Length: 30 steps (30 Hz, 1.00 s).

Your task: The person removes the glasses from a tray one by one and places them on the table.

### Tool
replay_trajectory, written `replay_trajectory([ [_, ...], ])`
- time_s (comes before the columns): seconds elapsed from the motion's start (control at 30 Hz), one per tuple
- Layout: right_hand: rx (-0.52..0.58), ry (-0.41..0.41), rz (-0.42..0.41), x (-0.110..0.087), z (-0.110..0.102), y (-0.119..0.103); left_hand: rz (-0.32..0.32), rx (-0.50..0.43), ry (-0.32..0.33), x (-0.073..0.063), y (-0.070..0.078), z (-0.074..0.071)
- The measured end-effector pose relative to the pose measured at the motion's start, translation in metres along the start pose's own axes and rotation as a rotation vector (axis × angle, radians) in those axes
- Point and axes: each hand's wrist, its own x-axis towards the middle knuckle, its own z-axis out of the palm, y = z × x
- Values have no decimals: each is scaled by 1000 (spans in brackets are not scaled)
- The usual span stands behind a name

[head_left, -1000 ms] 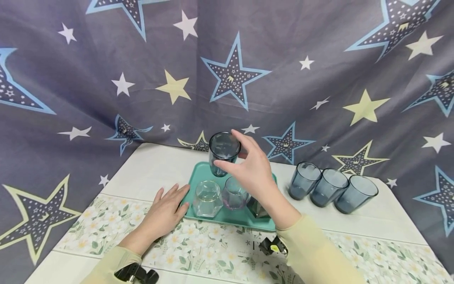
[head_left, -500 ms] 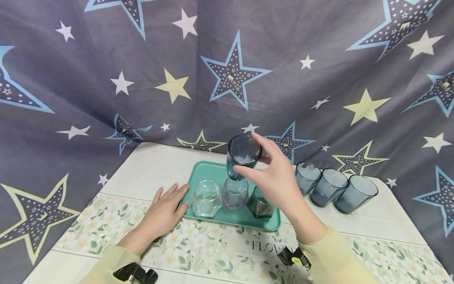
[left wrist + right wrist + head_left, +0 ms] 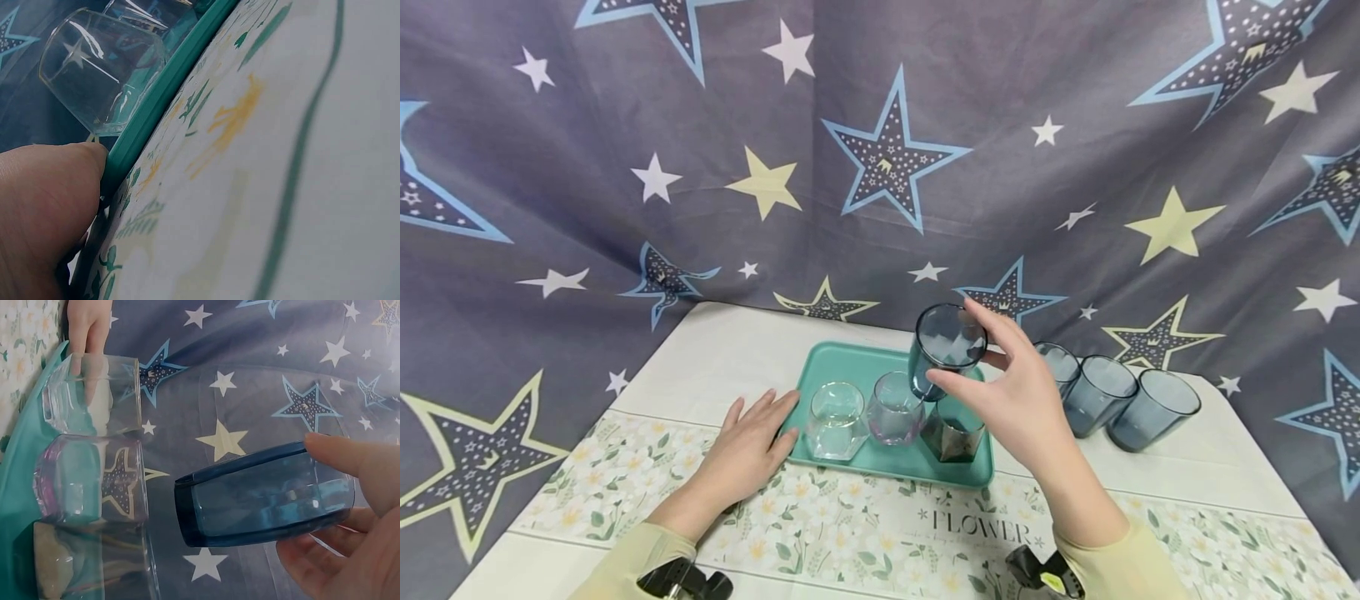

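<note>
My right hand (image 3: pixel 1015 387) grips a blue glass tumbler (image 3: pixel 950 346) near its rim, thumb on one side and fingers on the other. The tumbler is upright, raised over the right back part of a green tray (image 3: pixel 842 357). Along the tray's front stand a clear glass (image 3: pixel 837 425), a pinkish-purple glass (image 3: pixel 895 412) and a dark grey glass (image 3: pixel 953 433). In the right wrist view the blue tumbler (image 3: pixel 269 497) hangs apart from these three. My left hand (image 3: pixel 748 446) lies flat, its fingers at the tray's left edge; in the left wrist view its thumb (image 3: pixel 81 159) touches the tray rim.
Three more blue tumblers (image 3: pixel 1101 396) stand in a row on the table, right of the tray; my right hand partly covers the nearest. A floral table cover (image 3: pixel 835 533) runs along the front. A grey curtain with stars (image 3: pixel 760 275) hangs behind the table.
My right hand has carried the blue tumbler rightward and slightly lower, from over the tray's back middle to behind the dark grey glass. The left hand has stayed in place.
</note>
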Motion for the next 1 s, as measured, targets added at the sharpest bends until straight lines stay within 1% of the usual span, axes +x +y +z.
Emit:
replay_trajectory([
  [0.27,-15,11,-10,-1,-4,7,-6,1,-6,0,-2,1],
  [0.57,1,16,-27,-1,0,10,-1,-1,-4,-1,2,-2],
  [1.0,13,1,14,-4,3,11,-1,4,-9,0,3,-2],
])
